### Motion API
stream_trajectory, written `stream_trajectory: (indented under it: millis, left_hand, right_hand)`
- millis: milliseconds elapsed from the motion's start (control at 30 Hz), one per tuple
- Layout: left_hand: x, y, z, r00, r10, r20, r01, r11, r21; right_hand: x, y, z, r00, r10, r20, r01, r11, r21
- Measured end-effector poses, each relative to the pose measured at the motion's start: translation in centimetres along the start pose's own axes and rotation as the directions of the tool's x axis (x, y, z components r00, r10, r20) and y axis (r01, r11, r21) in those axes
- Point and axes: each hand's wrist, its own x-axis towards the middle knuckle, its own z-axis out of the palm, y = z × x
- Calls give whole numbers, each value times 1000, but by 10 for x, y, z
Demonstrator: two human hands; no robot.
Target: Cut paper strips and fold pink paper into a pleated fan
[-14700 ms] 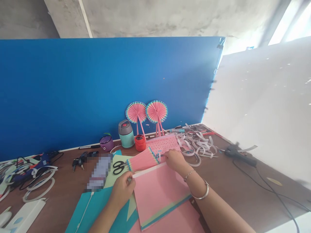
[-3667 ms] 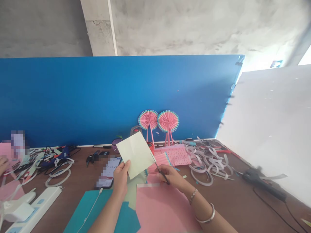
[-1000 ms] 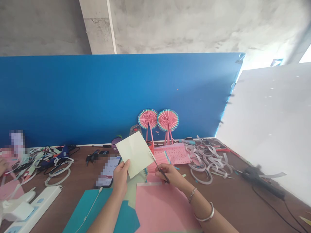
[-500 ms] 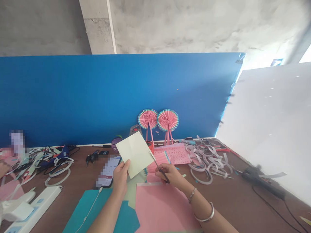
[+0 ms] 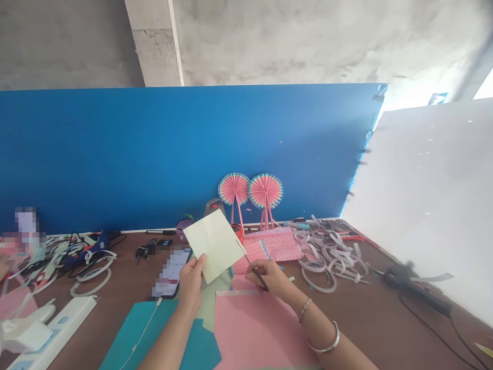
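Note:
My left hand (image 5: 192, 277) pinches the lower left edge of a pale yellow-green sheet of paper (image 5: 213, 246), thumb on its face. The sheet is held tilted above the table. In my right hand (image 5: 267, 277) is a pair of dark scissors (image 5: 259, 276), the fingers closed round the handles. The blades lie at the sheet's right edge; whether they are cutting into it I cannot tell. Beneath my hands lie a pink sheet (image 5: 262, 329), a teal sheet (image 5: 204, 344) and more pale green paper (image 5: 211, 306).
Two pink pleated paper fans (image 5: 265, 191) stand against the blue partition (image 5: 154, 154). White curled strips (image 5: 331, 257) are heaped at right, near a black glue gun (image 5: 419, 288). A phone (image 5: 173, 272) with a cable and a power strip (image 5: 65, 329) lie left. Another person's hand (image 5: 4, 264) shows far left.
My hands, the paper and the scissors stay almost exactly where they were. At the far left, the other person's hand has shifted slightly.

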Motion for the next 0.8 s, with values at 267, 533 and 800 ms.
stream_trajectory:
  millis: [267,533,800]
  left_hand:
    - [-1,2,2,1000,-8,3,8,1000,7]
    - [-1,3,1,1000,-1,12,1,1000,23]
    - [-2,1,3,998,-18,58,15,999,45]
  right_hand:
    - [4,7,1,999,31,-16,-31,999,44]
    - [2,8,0,999,34,-3,-33,998,50]
    - [3,8,0,1000,15,-21,-14,998,63]
